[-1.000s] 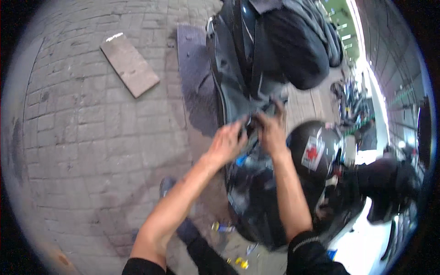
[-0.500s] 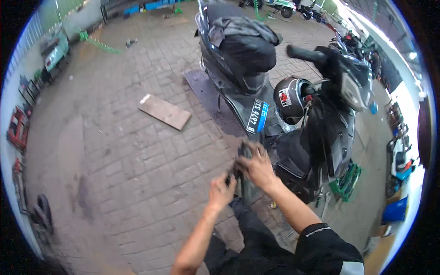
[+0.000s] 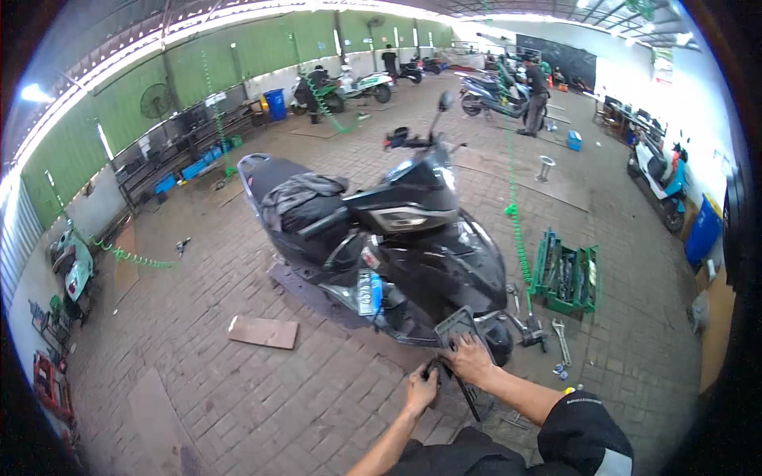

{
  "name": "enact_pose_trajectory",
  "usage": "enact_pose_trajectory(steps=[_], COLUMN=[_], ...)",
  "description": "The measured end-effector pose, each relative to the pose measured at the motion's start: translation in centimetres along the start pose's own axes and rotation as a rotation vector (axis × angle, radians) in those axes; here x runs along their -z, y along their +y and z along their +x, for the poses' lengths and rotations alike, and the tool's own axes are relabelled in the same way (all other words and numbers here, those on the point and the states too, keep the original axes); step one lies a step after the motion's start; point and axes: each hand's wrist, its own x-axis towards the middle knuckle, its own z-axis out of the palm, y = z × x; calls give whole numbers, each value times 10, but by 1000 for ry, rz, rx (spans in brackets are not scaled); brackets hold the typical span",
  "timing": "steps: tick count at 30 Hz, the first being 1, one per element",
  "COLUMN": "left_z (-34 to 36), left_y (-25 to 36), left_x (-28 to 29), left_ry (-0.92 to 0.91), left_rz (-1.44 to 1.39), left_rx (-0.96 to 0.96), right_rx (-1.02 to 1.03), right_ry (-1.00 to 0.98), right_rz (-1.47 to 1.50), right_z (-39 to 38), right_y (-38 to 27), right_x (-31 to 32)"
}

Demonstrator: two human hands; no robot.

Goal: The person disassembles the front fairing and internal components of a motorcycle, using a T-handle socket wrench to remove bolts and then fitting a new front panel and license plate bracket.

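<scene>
My left hand (image 3: 422, 389) is closed round part of a dark piece beside the scooter's front wheel (image 3: 498, 339). My right hand (image 3: 468, 357) grips the same piece, a black bracket (image 3: 454, 325) with a squarish upper end and a long strip hanging below. Its fine details are hidden by my fingers. The black scooter (image 3: 425, 266) stands in front of me, a number plate with a blue strip (image 3: 370, 292) on its footboard, a dark cloth bundle (image 3: 305, 202) on its seat.
An open green toolbox (image 3: 565, 278), wrenches (image 3: 560, 341) and a green coiled hose (image 3: 516, 230) are right. A brown board (image 3: 262, 333) lies left. Co-workers (image 3: 536, 95) and parked scooters (image 3: 361, 91) are farther back; a blue bin (image 3: 702, 230) stands by the right wall.
My view has lifted from the footboard to the whole workshop. Both hands, still on the dark piece, have moved right and down toward the scooter's front wheel.
</scene>
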Motion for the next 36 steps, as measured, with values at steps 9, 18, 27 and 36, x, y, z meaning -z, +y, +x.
enact_pose_trajectory(steps=[9, 18, 27, 36], left_z=[85, 169, 241, 269], left_y=[83, 72, 48, 44], left_x=[-172, -236, -255, -251], left_ry=[-148, -32, 137, 164], left_rz=[214, 168, 67, 41], left_rx=[-194, -160, 58, 166], right_rx=[-261, -232, -186, -142], right_ry=[291, 199, 121, 45], right_rz=[-84, -141, -94, -5], right_z=[-23, 35, 108, 148], right_y=[183, 269, 310, 320], right_x=[-3, -37, -69, -82])
